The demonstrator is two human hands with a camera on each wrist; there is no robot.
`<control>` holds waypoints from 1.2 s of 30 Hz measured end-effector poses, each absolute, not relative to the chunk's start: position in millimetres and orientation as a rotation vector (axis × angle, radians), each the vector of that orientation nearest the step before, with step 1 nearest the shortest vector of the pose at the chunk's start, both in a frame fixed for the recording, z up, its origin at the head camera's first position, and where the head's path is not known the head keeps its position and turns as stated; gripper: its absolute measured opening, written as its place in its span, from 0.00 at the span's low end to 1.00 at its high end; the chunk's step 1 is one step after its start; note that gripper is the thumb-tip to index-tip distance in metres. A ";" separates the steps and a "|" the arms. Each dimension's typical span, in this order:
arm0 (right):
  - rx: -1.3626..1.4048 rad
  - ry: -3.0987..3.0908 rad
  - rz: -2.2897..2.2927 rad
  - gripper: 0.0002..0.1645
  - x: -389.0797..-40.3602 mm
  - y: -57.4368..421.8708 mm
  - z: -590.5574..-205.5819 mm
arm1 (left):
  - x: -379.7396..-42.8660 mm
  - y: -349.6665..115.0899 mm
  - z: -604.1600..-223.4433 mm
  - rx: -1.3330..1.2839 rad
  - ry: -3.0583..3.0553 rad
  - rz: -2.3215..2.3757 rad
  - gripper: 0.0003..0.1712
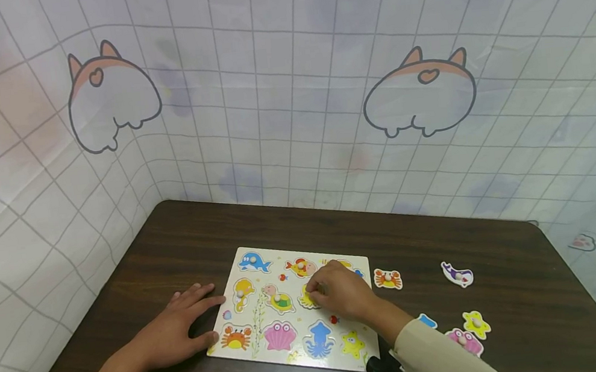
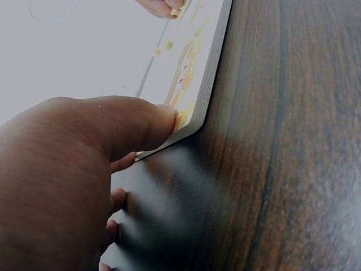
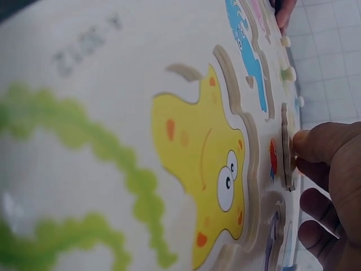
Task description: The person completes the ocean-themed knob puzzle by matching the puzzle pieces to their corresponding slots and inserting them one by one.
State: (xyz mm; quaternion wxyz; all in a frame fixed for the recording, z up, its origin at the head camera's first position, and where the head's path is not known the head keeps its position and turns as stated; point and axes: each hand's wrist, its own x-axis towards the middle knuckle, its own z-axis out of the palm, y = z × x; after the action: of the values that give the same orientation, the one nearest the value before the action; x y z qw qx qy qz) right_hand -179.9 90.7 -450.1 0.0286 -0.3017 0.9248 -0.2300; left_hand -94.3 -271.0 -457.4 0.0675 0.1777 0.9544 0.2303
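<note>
A white sea-animal puzzle board (image 1: pixel 278 261) lies flat on the dark table. My right hand (image 1: pixel 342 293) is over its middle, thumb and fingertips pinching a yellow puzzle piece (image 1: pixel 306 300). In the right wrist view that piece (image 3: pixel 287 149) shows edge-on at the board's surface; the hand partly hides it from above. Fingers spread, my left hand (image 1: pixel 174 329) lies at the board's left edge. Its thumb (image 2: pixel 141 121) rests on the board's corner in the left wrist view. Knobbed dolphin (image 1: pixel 254 263), seahorse (image 1: pixel 242 293), turtle (image 1: pixel 280 302) and fish (image 1: pixel 300 268) pieces sit in the board.
Right of the board lie a loose crab piece (image 1: pixel 388 279), a purple whale piece (image 1: pixel 457 275), a yellow starfish piece (image 1: pixel 476 325) and a pink shell piece (image 1: pixel 465 343). A blue piece (image 1: pixel 427 320) is partly behind the right sleeve. A patterned curtain (image 1: pixel 288 90) hangs behind the table.
</note>
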 end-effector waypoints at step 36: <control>-0.912 2.905 -0.633 0.06 -172.8 117.8 -450.0 | -94.8 -270.0 -454.0 0.556 2.879 0.696 0.38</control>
State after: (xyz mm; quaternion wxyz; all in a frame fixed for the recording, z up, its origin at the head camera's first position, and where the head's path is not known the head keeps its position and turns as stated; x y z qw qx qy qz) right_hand -172.8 117.8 -450.0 0.0160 -0.2932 0.9340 -0.2037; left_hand -94.8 -270.0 -454.0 0.0638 0.1842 0.9533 0.2305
